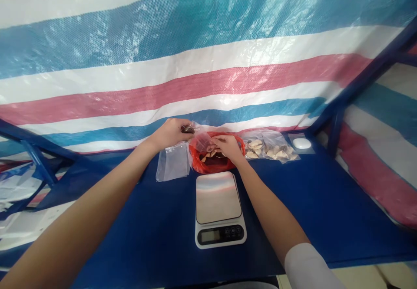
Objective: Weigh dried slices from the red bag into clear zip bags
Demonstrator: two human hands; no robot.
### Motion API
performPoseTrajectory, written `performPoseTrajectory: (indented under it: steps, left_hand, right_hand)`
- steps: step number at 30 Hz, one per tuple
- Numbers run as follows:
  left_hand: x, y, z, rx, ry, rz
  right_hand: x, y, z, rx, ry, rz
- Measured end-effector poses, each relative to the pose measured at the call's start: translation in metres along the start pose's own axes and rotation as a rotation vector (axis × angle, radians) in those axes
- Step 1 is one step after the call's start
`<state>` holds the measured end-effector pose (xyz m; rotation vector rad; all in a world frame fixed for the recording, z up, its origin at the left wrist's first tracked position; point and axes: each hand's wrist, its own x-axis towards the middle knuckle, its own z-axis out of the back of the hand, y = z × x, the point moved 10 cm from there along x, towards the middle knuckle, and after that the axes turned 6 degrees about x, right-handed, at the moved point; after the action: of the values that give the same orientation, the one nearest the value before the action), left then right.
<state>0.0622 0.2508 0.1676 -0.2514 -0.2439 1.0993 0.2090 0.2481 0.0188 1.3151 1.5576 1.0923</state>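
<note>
My left hand is closed on a clear plastic bag, held tilted above a red plastic bag. A small dark, shiny thing shows at its fingertips; I cannot tell what it is. Inside the open red bag lie pale dried slices. At the red bag's mouth my right hand has its fingers bent together against the clear bag's edge. What lies between those fingers is too small to make out. Just in front, a kitchen scale stands on the blue table.
Flat clear bags lie left of the red bag. To its right are clear bags of pale slices and a white oval object. Striped plastic sheeting hangs behind the blue table, with blue frame bars at the sides.
</note>
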Motion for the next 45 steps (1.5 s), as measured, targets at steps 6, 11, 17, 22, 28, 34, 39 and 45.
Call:
performPoseTrajectory:
  steps: [6, 11, 17, 22, 28, 34, 39, 45]
  left_hand:
    - [-0.003, 0.016, -0.005, -0.157, 0.02, 0.006]
    - [-0.006, 0.016, 0.0, -0.196, 0.012, 0.002]
    - [-0.004, 0.02, 0.0, -0.21, -0.013, 0.021]
    - [-0.002, 0.022, 0.001, -0.241, -0.04, 0.044]
    - [0.002, 0.024, 0.002, -0.281, -0.051, 0.058]
    - [0.003, 0.026, 0.006, -0.291, -0.084, 0.032]
    - [0.003, 0.013, 0.013, -0.2, -0.107, -0.045]
    - [0.004, 0.006, 0.018, -0.071, -0.166, -0.033]
  right_hand:
    - [0.001, -0.003, -0.001, 0.006, -0.008, 0.014]
    - [0.003, -0.008, 0.0, 0.032, -0.009, 0.018]
    - [0.003, -0.005, 0.003, 0.03, -0.03, 0.035]
    - [0.002, -0.004, 0.006, 0.045, -0.049, 0.002]
    - [-0.001, -0.003, 0.008, 0.076, -0.057, -0.032]
    - [-0.002, -0.005, 0.007, 0.106, -0.059, -0.064]
    - [0.0, -0.004, 0.003, 0.178, -0.064, -0.015]
    - [0.001, -0.009, 0.0, 0.151, -0.064, -0.017]
